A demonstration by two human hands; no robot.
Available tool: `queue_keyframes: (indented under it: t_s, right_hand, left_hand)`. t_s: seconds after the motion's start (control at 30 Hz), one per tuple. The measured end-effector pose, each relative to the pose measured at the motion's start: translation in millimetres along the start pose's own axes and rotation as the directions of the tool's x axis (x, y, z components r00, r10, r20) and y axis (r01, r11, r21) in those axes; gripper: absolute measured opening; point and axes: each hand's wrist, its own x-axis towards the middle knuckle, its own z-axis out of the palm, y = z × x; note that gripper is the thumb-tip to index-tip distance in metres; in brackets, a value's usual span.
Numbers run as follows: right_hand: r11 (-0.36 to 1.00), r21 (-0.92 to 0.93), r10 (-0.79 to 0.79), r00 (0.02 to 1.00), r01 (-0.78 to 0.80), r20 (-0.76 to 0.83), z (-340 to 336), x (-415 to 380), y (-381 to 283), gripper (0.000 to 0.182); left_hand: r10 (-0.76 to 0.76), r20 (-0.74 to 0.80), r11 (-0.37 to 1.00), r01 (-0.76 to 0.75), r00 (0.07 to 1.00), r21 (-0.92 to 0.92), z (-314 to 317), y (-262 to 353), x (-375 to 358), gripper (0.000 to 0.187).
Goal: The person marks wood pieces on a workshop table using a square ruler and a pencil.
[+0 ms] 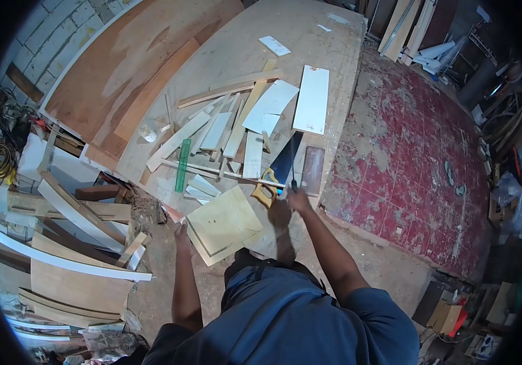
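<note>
My left hand (183, 236) grips the left edge of a square pale plywood board (224, 222), which lies tilted in front of my body. Pencil-like lines and small dark spots mark its face. My right hand (298, 199) is closed around a slim dark tool (294, 177) that points away from me; its exact kind is too small to tell. Just left of that hand lies a handsaw with a yellow handle (265, 193) and a dark blue blade (286, 159). A brownish rectangular block (313, 164) rests right of the blade.
White-faced offcuts (270, 104), a white panel (311, 100) and wooden strips (179, 140) cover the worktable (212, 61). Among them lies a green strip (182, 165). Curved wooden pieces (78, 267) are stacked at left. A worn red floor (407, 164) spreads to the right.
</note>
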Motion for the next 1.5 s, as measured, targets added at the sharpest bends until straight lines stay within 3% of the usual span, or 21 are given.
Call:
queue_keyframes:
  t_s: [0.03,0.07,0.1,0.13,0.17,0.23,0.27,0.33,0.43,0.57,0.63,0.73,0.83,0.87,1.0,1.1,1.17,1.23,1.3,1.37,1.5]
  right_hand:
    - [0.987,0.143,0.055,0.985,-0.078,0.161,10.6,-9.6,17.1,0.038]
    - [0.989,0.150,-0.052,0.971,0.016,0.235,25.3,-20.3,35.3,0.038]
    - [0.993,0.118,-0.021,0.956,-0.014,0.291,40.0,-29.6,44.6,0.037]
    - [0.955,0.229,0.094,0.922,-0.190,0.375,54.1,-40.5,44.2,0.041]
    - [0.959,0.209,0.089,0.907,-0.189,0.413,60.1,-49.6,43.3,0.044]
    - [0.984,0.162,-0.112,0.953,0.068,0.282,80.8,-38.9,58.0,0.047]
    - [0.984,0.164,-0.115,0.953,0.070,0.282,87.6,-27.2,64.7,0.047]
    - [0.985,0.069,-0.159,0.987,0.159,-0.002,95.8,-11.3,64.2,0.041]
    - [0.980,-0.107,-0.172,0.985,0.170,-0.002,100.7,-5.3,48.2,0.040]
    - [0.958,-0.159,-0.233,0.971,0.237,0.047,108.9,20.4,21.1,0.048]
    - [0.905,-0.112,-0.424,0.884,0.410,-0.194,125.4,60.2,39.4,0.037]
    - [0.994,0.095,-0.061,0.998,0.058,0.022,111.6,71.8,23.3,0.035]
    - [0.960,0.246,-0.132,0.991,0.132,-0.015,101.7,39.6,29.0,0.033]
    - [0.917,0.395,-0.057,0.998,0.053,-0.002,93.6,7.8,15.2,0.029]
    - [0.982,0.126,-0.107,0.961,0.143,-0.253,70.6,-53.3,79.8,0.027]
    - [0.975,-0.021,-0.198,0.822,0.222,-0.534,54.9,-108.4,130.0,0.025]
    - [0.889,0.431,0.356,0.827,-0.155,-0.436,41.9,-152.2,132.8,0.023]
    - [0.825,0.541,0.436,0.791,-0.161,-0.429,39.4,-181.1,149.6,0.022]
    - [0.749,0.645,0.507,0.759,-0.153,-0.408,41.4,-201.5,169.5,0.022]
    - [0.891,0.425,0.427,0.609,-0.159,-0.668,47.0,-209.7,196.1,0.024]
    - [0.779,0.615,0.593,0.463,-0.124,-0.658,53.1,-230.3,207.7,0.025]
  left_hand:
    - [0.020,0.018,1.000,-0.020,1.000,0.007,-3.2,-2.9,4.1,0.040]
    - [0.040,0.038,0.999,-0.041,0.998,0.014,-6.3,-4.5,8.1,0.041]
    - [0.036,0.040,0.999,-0.037,0.999,0.020,-11.0,-5.4,9.9,0.041]
    - [0.050,0.027,0.997,-0.052,0.998,0.050,-16.2,-6.8,10.1,0.043]
    - [0.068,0.015,0.995,-0.069,0.998,0.078,-20.2,-8.0,11.1,0.046]
    - [0.062,0.015,0.996,-0.063,0.998,0.062,-27.5,-4.1,6.8,0.045]
    - [0.056,0.012,0.997,-0.057,0.998,0.047,-32.1,-1.1,4.4,0.045]
    - [0.040,0.002,0.998,-0.040,0.999,0.048,-45.2,4.2,6.8,0.043]
    - [0.028,0.002,0.999,-0.028,1.000,0.047,-59.7,12.4,14.7,0.041]
    - [0.056,0.021,0.996,-0.057,0.998,0.064,-72.6,9.6,33.0,0.040]
    - [0.027,0.048,0.996,-0.031,0.999,0.089,-61.7,16.4,36.0,0.039]
    - [-0.027,0.123,0.990,0.009,0.992,0.140,-54.9,7.5,62.7,0.038]
    - [-0.149,0.177,0.971,0.110,0.973,0.214,-28.7,-8.7,91.1,0.041]
    - [-0.171,0.244,0.961,0.106,0.955,0.256,-17.1,-16.7,100.2,0.042]
    - [-0.319,0.315,0.898,0.180,0.894,0.401,73.9,-22.1,89.3,0.043]
    - [-0.384,0.526,0.875,0.118,0.759,0.469,110.4,-74.1,105.5,0.042]
    - [-0.450,0.573,0.802,0.028,0.685,0.597,138.9,-101.4,104.2,0.041]
    - [-0.495,0.609,0.794,0.037,0.620,0.607,168.5,-114.6,90.3,0.035]
    - [-0.402,0.711,0.816,-0.127,0.576,0.564,187.3,-139.9,83.2,0.027]
    - [-0.416,0.737,0.815,-0.140,0.533,0.562,196.7,-150.5,74.1,0.022]
    - [-0.504,0.658,0.790,-0.009,0.560,0.613,199.2,-151.4,60.1,0.022]
